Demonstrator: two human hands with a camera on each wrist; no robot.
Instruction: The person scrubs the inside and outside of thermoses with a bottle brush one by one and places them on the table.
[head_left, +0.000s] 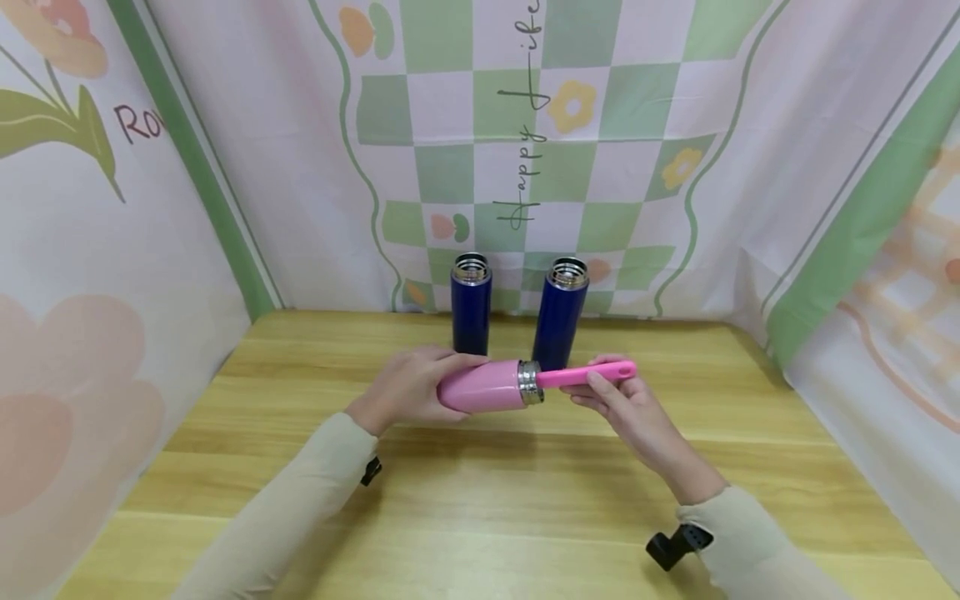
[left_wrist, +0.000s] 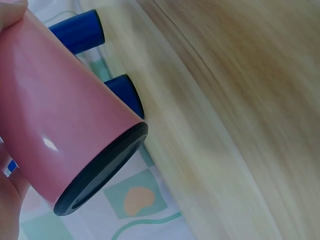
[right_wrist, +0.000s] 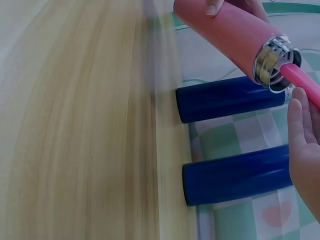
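My left hand (head_left: 416,385) grips a pink thermos bottle (head_left: 483,387) round its base end, tipped on its side with the bare steel mouth facing right. In the left wrist view the black bottom of the pink thermos (left_wrist: 65,115) shows. My right hand (head_left: 626,404) pinches a bright pink handle (head_left: 585,375) with a hole at its end. That handle runs into the thermos mouth, and its far end is hidden inside. The right wrist view shows the handle (right_wrist: 302,82) entering the threaded steel neck (right_wrist: 275,62).
Two dark blue thermos bottles, a left one (head_left: 471,312) and a right one (head_left: 559,317), stand uncapped behind my hands. The wooden table (head_left: 480,517) ends at a hanging checked cloth (head_left: 510,167) at the back. Printed curtains (head_left: 97,333) flank both sides.
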